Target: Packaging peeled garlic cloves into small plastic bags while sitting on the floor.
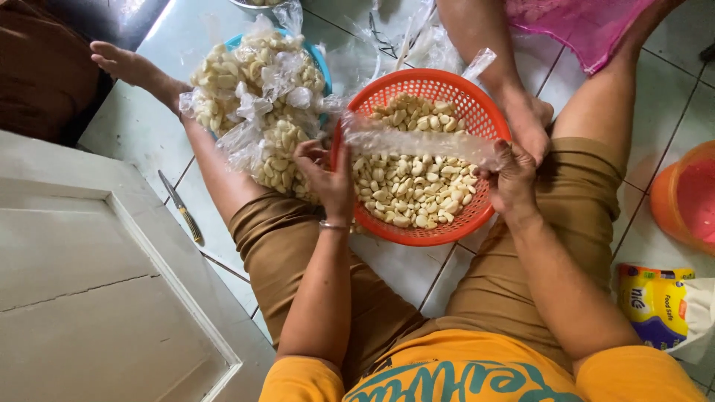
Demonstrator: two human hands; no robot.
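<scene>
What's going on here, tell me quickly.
A person sits on the tiled floor with an orange basket of peeled garlic cloves between their legs. The left hand and right hand stretch a clear plastic bag across the basket. Beside it, a blue bowl holds filled bags of cloves. A knife lies on the floor, and another person's hand rests by the basket's far rim.

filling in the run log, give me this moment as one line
left hand: holds clear plastic bag end | right hand: holds other end | bag: stretched over orange basket of peeled garlic cloves
</scene>
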